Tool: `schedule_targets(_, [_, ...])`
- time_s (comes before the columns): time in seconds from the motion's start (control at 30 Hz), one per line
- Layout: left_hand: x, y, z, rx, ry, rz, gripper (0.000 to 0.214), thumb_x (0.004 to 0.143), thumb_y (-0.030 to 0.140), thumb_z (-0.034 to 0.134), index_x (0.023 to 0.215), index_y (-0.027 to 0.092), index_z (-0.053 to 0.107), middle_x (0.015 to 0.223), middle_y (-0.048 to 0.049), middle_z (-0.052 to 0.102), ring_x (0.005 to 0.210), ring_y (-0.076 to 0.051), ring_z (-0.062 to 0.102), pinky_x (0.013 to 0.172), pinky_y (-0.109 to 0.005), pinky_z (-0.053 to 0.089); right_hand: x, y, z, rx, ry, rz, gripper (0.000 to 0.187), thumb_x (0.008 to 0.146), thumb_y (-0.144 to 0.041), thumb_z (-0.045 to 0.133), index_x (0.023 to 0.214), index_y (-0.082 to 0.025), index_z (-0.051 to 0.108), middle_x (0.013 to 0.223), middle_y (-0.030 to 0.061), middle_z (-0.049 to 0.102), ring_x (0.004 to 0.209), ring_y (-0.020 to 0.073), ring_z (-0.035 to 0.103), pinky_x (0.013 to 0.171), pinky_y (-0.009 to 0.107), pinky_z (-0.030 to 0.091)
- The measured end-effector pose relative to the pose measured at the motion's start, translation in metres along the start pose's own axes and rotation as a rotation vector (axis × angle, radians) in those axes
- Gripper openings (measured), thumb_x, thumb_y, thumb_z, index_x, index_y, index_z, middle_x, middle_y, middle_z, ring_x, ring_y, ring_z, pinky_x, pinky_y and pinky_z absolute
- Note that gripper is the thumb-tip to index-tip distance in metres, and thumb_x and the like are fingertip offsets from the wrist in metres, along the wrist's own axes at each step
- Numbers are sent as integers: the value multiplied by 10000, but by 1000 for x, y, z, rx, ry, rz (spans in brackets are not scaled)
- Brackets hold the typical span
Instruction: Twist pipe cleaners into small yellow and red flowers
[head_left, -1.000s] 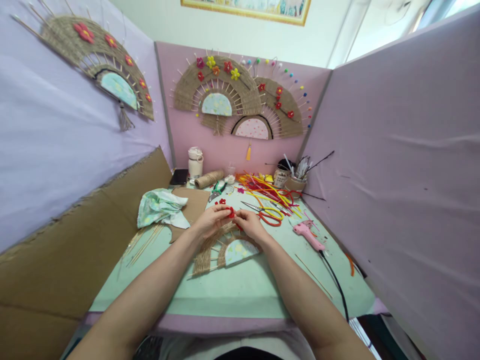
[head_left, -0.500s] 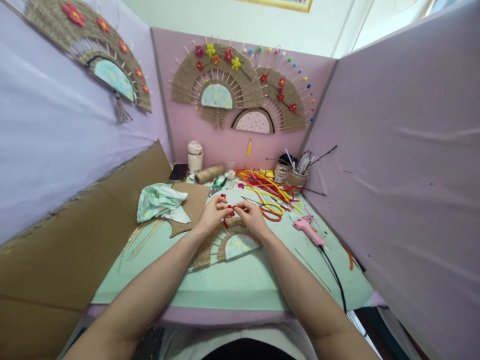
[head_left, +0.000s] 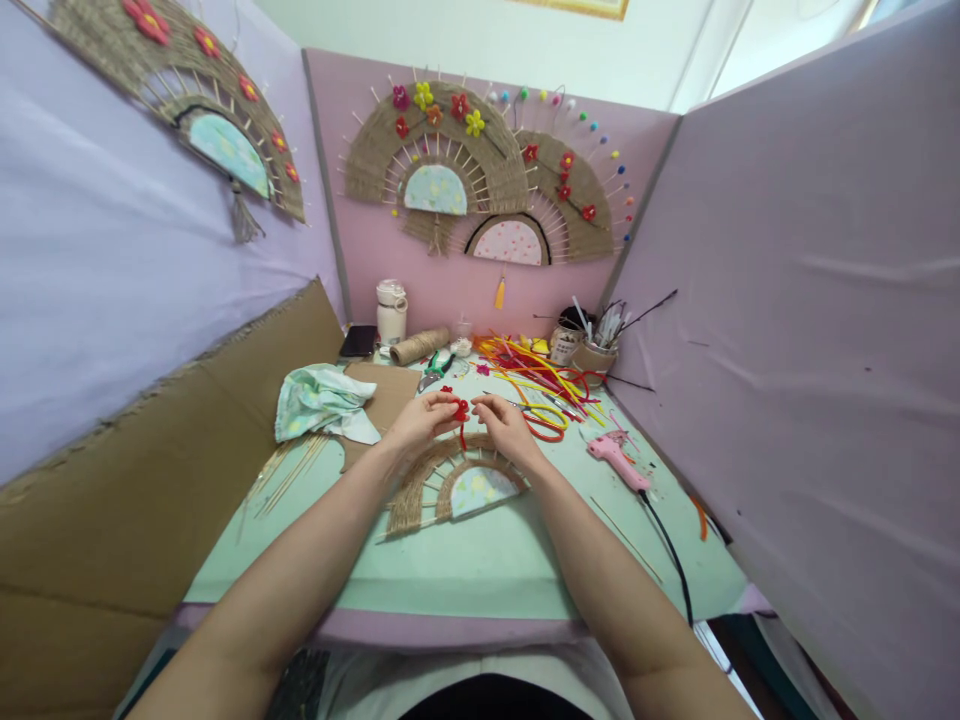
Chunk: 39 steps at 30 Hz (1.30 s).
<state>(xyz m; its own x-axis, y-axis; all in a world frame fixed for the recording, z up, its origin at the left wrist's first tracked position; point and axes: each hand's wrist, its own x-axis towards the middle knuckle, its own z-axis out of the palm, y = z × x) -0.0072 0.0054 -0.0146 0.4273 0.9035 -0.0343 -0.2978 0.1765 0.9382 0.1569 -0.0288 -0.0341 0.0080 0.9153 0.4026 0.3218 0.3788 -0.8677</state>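
Note:
My left hand [head_left: 418, 422] and my right hand [head_left: 506, 428] meet above a woven jute fan [head_left: 420, 487] that lies flat on the green table [head_left: 487, 560]. Both hands pinch a small red pipe-cleaner piece [head_left: 460, 410] between their fingertips, its loose end hanging down between them. The fan has a pale floral half-round centre [head_left: 477, 489] and thin wooden ribs.
Red scissors [head_left: 541, 424], a pink glue gun [head_left: 616, 462] with a black cord, and a heap of coloured pipe cleaners [head_left: 536, 376] lie to the right. A crumpled cloth [head_left: 321, 402], cardboard, skewers, a twine roll [head_left: 418, 347] and a white cup sit left and behind. Finished fans hang on the walls.
Both hands have kept twisting the red piece above the fan, shifting slightly farther from me. The red end now hangs down between them. The view tilted a little.

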Motion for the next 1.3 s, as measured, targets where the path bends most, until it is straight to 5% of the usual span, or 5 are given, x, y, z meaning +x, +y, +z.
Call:
schedule_targets(0.27, [-4, 8, 0, -127, -107, -20, 211, 698, 172, 708, 881, 123, 614, 884, -57, 674, 786, -122, 646, 784, -250, 504, -4, -1, 6, -2, -91, 17, 221, 786, -343, 531, 897, -178, 627, 876, 23, 650, 794, 152, 554, 738, 271, 426])
schedule_targets(0.7, [-1, 5, 2, -223, 65, -57, 112, 708, 59, 665, 769, 115, 590, 716, -23, 648, 669, -93, 640, 659, -185, 521, -6, -9, 4, -85, 17, 6, 238, 792, -371, 518, 676, -168, 563, 618, -14, 532, 587, 114, 443, 586, 234, 365])
schedule_targets(1.03, [0, 5, -1, -305, -41, -183, 104, 797, 10, 530, 773, 60, 618, 746, -69, 658, 644, -73, 638, 630, -123, 527, -6, -14, 3, -63, 24, 1, 263, 782, -397, 517, 673, -166, 579, 617, -15, 527, 588, 115, 435, 583, 241, 358])
schedule_targets(1.3, [2, 3, -8, -224, -70, -205, 151, 742, 104, 648, 888, 113, 611, 860, -77, 669, 772, -148, 665, 652, -192, 543, -2, -4, 0, -4, -22, 79, 262, 765, -400, 528, 648, -167, 559, 576, -27, 491, 544, 106, 406, 541, 233, 344])
